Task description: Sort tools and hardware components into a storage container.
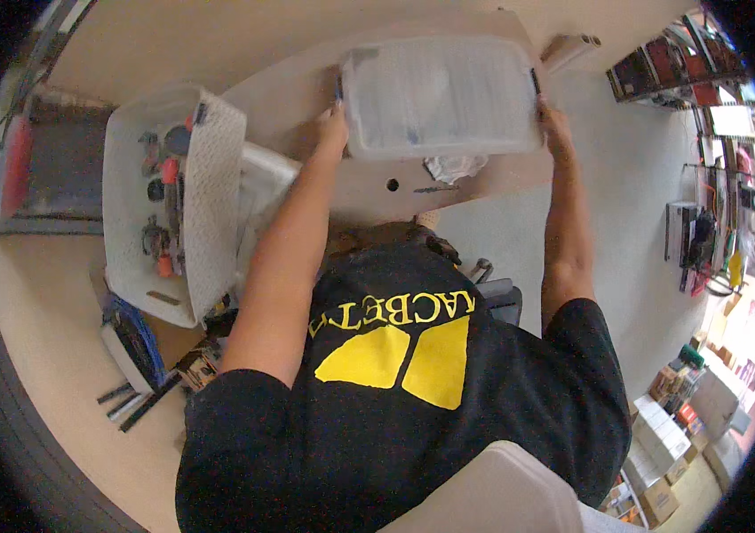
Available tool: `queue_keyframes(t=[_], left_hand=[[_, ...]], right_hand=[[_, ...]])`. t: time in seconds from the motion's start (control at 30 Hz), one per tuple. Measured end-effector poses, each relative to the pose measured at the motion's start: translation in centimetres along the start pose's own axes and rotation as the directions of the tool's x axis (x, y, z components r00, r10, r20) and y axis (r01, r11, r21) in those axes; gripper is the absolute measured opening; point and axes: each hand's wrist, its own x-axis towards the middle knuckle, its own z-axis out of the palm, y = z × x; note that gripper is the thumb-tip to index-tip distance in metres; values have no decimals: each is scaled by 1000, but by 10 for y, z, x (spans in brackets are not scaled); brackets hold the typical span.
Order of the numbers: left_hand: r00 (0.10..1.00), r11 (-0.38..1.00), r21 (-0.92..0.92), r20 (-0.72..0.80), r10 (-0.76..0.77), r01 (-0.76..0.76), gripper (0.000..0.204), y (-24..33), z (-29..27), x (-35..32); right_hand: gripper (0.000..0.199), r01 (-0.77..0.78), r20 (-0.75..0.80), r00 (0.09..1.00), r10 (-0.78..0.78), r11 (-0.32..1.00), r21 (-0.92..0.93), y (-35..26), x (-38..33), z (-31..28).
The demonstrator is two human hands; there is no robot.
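Translucent plastic bin point(441, 96), rectangular and cloudy, held at both ends: left hand point(335, 124) and right hand point(553, 124) grip closed on it.

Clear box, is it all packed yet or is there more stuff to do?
Looks partway. Done: the white tub already has small tools in it. In hand: the left hand and right hand grip the clear box by its ends. Left: a crumpled white cloth lies loose below it.

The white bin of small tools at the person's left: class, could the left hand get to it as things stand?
Probably not at once. The left hand and right hand both grip the clear plastic container, so it is occupied. Otherwise the white bin lies open-topped close beside that arm, nothing between.
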Motion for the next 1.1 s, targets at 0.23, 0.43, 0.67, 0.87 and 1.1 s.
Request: queue_keyframes(t=[0.23, 0.43, 0.67, 0.87, 1.1], left_hand=[[992, 992, -75, 87, -93, 100, 47, -25, 26, -9], [948, 970, 153, -233, 219, -187, 35, -53, 32, 6], [852, 759, 554, -158, 499, -342, 37, -10, 37, -59], [887, 866, 433, -255, 385, -251, 57, -11, 44, -49], [995, 941, -339, -87, -56, 23, 56, 67, 7, -80]], right_hand=[[48, 10, -90, 996, 7, 980, 196, 27, -3, -10], [35, -38, -265, 964, 32, 999, -20, 6, -9, 3], [41, 194, -337, 818, -467, 775, -602, -13, -44, 25], [51, 132, -310, 868, -387, 782, -609, -42, -39, 18], [56, 151, -12, 988, -151, 976, 155, -134, -68, 9]])
